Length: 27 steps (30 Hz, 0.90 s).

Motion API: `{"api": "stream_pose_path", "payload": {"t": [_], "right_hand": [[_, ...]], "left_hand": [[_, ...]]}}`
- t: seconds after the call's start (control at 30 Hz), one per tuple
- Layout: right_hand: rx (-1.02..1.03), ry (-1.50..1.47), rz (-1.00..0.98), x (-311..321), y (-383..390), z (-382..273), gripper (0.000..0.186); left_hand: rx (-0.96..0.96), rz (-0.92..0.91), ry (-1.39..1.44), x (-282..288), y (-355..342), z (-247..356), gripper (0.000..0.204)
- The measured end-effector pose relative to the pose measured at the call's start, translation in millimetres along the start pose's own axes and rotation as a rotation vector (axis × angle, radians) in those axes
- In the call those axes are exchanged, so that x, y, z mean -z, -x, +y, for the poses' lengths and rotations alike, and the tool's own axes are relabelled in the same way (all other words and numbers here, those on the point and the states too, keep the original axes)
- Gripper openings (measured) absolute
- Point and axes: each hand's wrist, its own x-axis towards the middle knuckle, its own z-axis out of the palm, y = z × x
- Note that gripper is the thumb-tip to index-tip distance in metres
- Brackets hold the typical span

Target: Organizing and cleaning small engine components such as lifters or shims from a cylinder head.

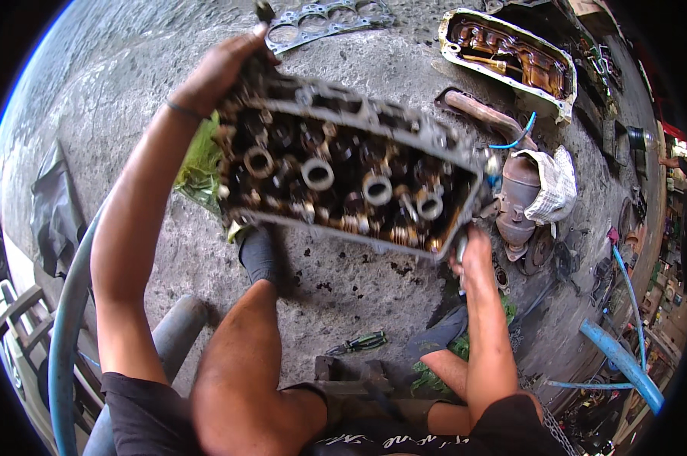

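An oily engine cylinder head (343, 125), with several round tubes inside, hangs tilted above the concrete floor between my two hands. Its right end is lower than its left. My left hand (220, 70) is closed at the upper left corner, and a dark-tipped piece sticks up past its fingers. At the lower right corner my right hand (476, 254) is closed on the head's end. Something metallic shows by the right fingers, too blurred to name. Green netting (199, 167) lies behind the left end.
A head gasket (301, 38) lies at the far side. Beyond to the right are an oily oil pan (568, 87), a rusty exhaust pipe (480, 110), a catalytic converter (520, 190) and a white cloth (560, 186). Green-handled pliers (362, 342) lie near my feet. Blue pipes (621, 365) flank me.
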Motion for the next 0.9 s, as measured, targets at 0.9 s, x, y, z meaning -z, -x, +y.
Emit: {"api": "stream_pose_path", "payload": {"t": [0.9], "right_hand": [[-0.009, 0.121, -0.143, -144.2, -156.2, -186.8, 0.04]], "left_hand": [[0.159, 0.202, -0.043, 109.4, -237.6, -46.6, 0.05]]}}
